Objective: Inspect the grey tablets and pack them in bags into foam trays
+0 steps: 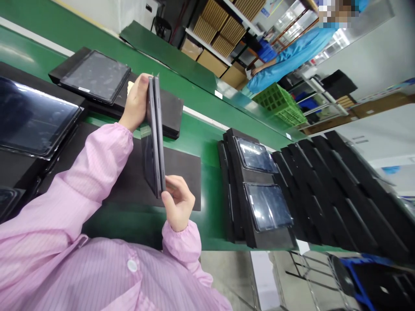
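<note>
I hold a dark grey tablet [154, 138] on edge above a black foam mat [181, 172], its thin side facing me. My left hand [136, 103] grips the far end, fingers wrapped round it. At the near end my right hand [177, 203] pinches the edge with thumb and fingers. Both arms wear pink striped sleeves. The tablet's screen faces left and is mostly hidden.
More tablets lie in black foam trays: one at far left [32, 116], one behind [95, 75], two on a stack at right [259, 181]. Several empty black trays [340, 190] stand further right. A person in a blue coat [292, 56] works beyond a green crate [280, 103].
</note>
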Motion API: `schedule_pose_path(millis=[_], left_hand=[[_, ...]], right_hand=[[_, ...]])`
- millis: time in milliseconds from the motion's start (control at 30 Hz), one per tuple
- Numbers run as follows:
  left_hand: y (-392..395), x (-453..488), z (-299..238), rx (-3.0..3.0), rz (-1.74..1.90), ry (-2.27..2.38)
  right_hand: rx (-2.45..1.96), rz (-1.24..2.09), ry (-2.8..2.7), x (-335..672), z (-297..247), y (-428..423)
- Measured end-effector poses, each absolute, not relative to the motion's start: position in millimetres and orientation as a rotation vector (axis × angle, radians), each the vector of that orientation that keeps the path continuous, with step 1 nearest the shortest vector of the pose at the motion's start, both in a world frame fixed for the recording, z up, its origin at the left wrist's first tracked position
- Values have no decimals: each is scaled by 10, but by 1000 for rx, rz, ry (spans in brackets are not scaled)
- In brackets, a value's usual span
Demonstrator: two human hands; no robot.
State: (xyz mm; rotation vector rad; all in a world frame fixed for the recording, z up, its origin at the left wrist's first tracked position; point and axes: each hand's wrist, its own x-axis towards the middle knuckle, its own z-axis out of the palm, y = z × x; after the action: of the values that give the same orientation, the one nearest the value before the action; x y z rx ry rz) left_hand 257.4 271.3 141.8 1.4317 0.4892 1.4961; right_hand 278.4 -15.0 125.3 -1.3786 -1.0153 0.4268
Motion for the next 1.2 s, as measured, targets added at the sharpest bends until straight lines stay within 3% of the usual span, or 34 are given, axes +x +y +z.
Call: schedule_pose_path(millis=[267,433,600,1000,1200], left_hand=[[2305,2585,1689,1543,1403,344],[1993,2534,1852,1570,1225,481],[1811,2474,1931,1668,1265,199],[1582,2464,2007,1767,1324,83],[1574,2630,1596,1319,1391,648]], right_hand=[[-1432,428,-1015,2826,1533,-7],[-1478,425,-1122,2935,1813,87],[-1499,419,-1165,2990,1986,143],[-1570,177,-1218,2882,2099,188],[-1665,-23,-1249,2858,2083,194]])
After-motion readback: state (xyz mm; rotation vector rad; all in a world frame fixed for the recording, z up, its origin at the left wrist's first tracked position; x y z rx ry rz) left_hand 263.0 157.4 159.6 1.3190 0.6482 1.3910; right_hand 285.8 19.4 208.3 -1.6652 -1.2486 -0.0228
